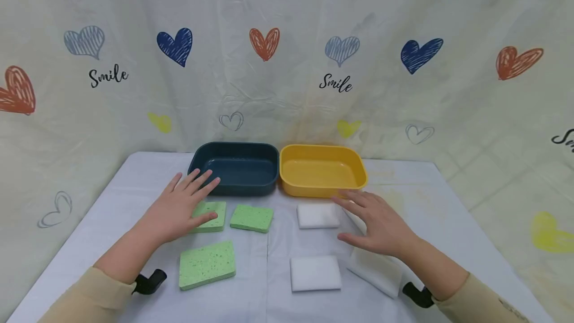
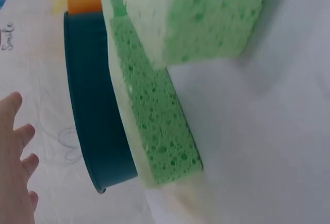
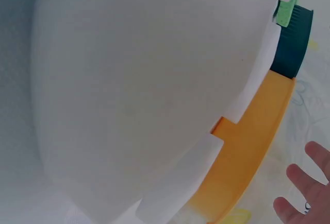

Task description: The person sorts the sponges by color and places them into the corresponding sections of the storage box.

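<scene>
My left hand [image 1: 176, 209] is spread open over the left side of the table. It overlaps a green sponge [image 1: 217, 217] and the near corner of a dark teal bin [image 1: 242, 188] in the head view. Two more green sponges lie nearby, a small one [image 1: 252, 218] and a larger one [image 1: 207, 265]. On the right, my right hand [image 1: 378, 224] has its fingers extended and holds nothing. Partly hidden beneath it are white sponges, one with its near end [image 1: 376, 270] showing. Left of it lie two white sponges, one farther [image 1: 317, 216] and one nearer [image 1: 316, 273].
A yellow bin [image 1: 323, 192] stands against the teal one at the table's back. Behind both hangs a pale cloth [image 1: 287, 98] printed with hearts. A white cloth [image 1: 251, 303] covers the table.
</scene>
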Tool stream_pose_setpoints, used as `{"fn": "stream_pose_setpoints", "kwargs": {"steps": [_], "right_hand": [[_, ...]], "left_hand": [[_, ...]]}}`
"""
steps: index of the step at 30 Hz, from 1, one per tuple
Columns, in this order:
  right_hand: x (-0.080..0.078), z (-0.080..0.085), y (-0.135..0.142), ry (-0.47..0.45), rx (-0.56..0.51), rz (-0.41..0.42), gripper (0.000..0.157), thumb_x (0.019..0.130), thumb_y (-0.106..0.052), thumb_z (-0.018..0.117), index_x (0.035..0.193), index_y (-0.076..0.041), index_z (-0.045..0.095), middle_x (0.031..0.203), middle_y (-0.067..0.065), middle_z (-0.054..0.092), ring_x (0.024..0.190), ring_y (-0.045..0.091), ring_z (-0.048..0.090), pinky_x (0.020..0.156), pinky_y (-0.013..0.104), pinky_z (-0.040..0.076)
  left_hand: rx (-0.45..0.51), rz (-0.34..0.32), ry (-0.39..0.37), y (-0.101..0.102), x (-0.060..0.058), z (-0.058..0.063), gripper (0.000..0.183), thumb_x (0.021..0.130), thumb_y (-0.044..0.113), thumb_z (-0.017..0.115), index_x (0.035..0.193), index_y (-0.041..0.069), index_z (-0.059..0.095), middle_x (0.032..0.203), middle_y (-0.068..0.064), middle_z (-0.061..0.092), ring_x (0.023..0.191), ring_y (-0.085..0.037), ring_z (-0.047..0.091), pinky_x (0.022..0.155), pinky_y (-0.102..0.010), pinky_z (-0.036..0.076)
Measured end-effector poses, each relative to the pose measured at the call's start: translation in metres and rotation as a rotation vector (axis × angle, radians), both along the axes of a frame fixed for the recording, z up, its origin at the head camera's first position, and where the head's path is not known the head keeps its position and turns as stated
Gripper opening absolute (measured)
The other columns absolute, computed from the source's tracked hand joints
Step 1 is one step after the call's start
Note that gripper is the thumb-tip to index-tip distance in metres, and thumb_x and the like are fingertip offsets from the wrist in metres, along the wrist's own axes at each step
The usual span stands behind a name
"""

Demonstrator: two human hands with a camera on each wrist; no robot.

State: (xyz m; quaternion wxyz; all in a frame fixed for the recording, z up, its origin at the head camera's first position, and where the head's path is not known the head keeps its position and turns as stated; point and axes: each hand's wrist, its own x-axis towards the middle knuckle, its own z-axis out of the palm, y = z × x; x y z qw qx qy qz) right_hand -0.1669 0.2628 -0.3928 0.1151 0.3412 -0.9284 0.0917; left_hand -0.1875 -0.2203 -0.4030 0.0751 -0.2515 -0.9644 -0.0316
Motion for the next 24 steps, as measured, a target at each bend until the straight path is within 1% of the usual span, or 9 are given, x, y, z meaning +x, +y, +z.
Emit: {"fn": "stream_pose_setpoints", "kwargs": {"steps": [6, 10, 16, 18, 19, 24], "right_hand": [[-0.008, -0.003, -0.003, -0.084, 0.012, -0.007, 0.069, 0.086, -0.063, 0.066, 0.144, -0.028, 0.054, 0.142, -0.002, 0.055, 0.127, 0.025, 0.053, 0.100, 0.052, 0.044], [-0.018, -0.006, -0.005, -0.163, 0.031, -0.001, 0.067, 0.087, -0.062, 0.066, 0.142, -0.025, 0.057, 0.139, -0.001, 0.058, 0.123, 0.025, 0.056, 0.099, 0.053, 0.046], [-0.034, -0.009, -0.007, -0.305, 0.096, -0.039, 0.067, 0.085, -0.058, 0.071, 0.143, -0.027, 0.056, 0.140, -0.002, 0.058, 0.126, 0.027, 0.054, 0.102, 0.054, 0.044], [-0.038, -0.009, -0.008, -0.321, 0.117, -0.040, 0.067, 0.084, -0.057, 0.072, 0.142, -0.027, 0.057, 0.139, -0.002, 0.058, 0.126, 0.027, 0.054, 0.102, 0.053, 0.044], [-0.039, -0.010, -0.008, -0.325, 0.125, -0.038, 0.066, 0.084, -0.056, 0.073, 0.142, -0.027, 0.057, 0.139, -0.002, 0.058, 0.126, 0.027, 0.054, 0.103, 0.053, 0.044], [-0.047, -0.012, -0.007, -0.303, 0.159, -0.002, 0.065, 0.083, -0.053, 0.075, 0.139, -0.023, 0.060, 0.136, -0.001, 0.061, 0.123, 0.027, 0.055, 0.100, 0.052, 0.046]], "left_hand": [[-0.011, 0.049, -0.035, -0.009, -0.013, 0.005, 0.085, 0.094, 0.070, 0.043, 0.160, 0.023, 0.019, 0.166, -0.007, 0.015, 0.151, -0.036, 0.010, 0.119, -0.057, 0.003], [-0.010, 0.081, -0.075, -0.013, -0.023, 0.009, 0.086, 0.094, 0.071, 0.042, 0.161, 0.021, 0.017, 0.166, -0.010, 0.013, 0.151, -0.037, 0.009, 0.119, -0.059, 0.002], [-0.005, 0.123, -0.139, -0.020, -0.036, 0.014, 0.086, 0.097, 0.068, 0.041, 0.161, 0.018, 0.015, 0.165, -0.014, 0.013, 0.150, -0.041, 0.009, 0.117, -0.063, 0.001], [-0.003, 0.136, -0.154, -0.023, -0.040, 0.015, 0.085, 0.097, 0.067, 0.041, 0.161, 0.017, 0.014, 0.165, -0.016, 0.013, 0.149, -0.043, 0.009, 0.116, -0.064, 0.001], [-0.006, 0.143, -0.160, -0.024, -0.043, 0.015, 0.086, 0.097, 0.068, 0.039, 0.161, 0.016, 0.013, 0.165, -0.016, 0.012, 0.149, -0.044, 0.009, 0.116, -0.065, 0.001], [-0.011, 0.171, -0.174, -0.031, -0.056, 0.013, 0.089, 0.096, 0.072, 0.033, 0.161, 0.013, 0.013, 0.164, -0.019, 0.014, 0.148, -0.046, 0.010, 0.115, -0.066, 0.001]]}}
